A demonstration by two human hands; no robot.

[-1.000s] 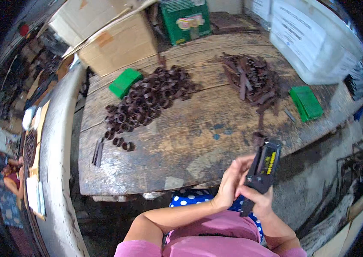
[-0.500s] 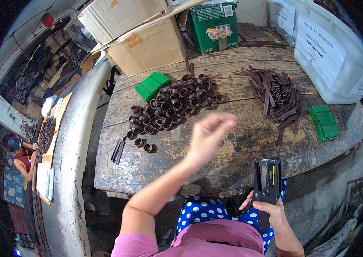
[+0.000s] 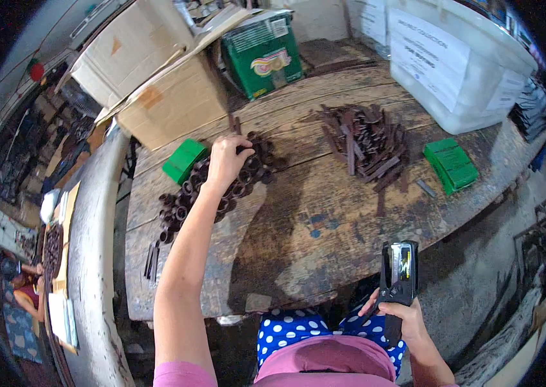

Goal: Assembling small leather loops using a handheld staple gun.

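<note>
My left hand (image 3: pixel 226 161) reaches over the heap of small dark brown rings (image 3: pixel 239 187) at the left of the table. Its thumb and forefinger are bent together in a pinch, and whatever they hold is too hidden to name. Low at the right, past the table's front edge, my right hand (image 3: pixel 403 313) grips a black and silver hand-held stapler (image 3: pixel 403 271) upright by its handle. Flat dark brown strips (image 3: pixel 370 142) lie in a loose pile at the back right of the table. A few more strips (image 3: pixel 152 260) lie at the left.
Green boxes sit beside the rings (image 3: pixel 185 161) and right of the strips (image 3: pixel 451 166), the latter near a thin grey bar (image 3: pixel 426 188). Cardboard boxes (image 3: pixel 170 106), a green carton (image 3: pixel 263 61) and a translucent bin (image 3: pixel 457 71) line the back. Far left, a person (image 3: pixel 25 290) sits at another bench.
My left hand has swung left and away from me, from above the table's middle to the ring heap. The view has shifted right. My right hand keeps its grip on the stapler.
</note>
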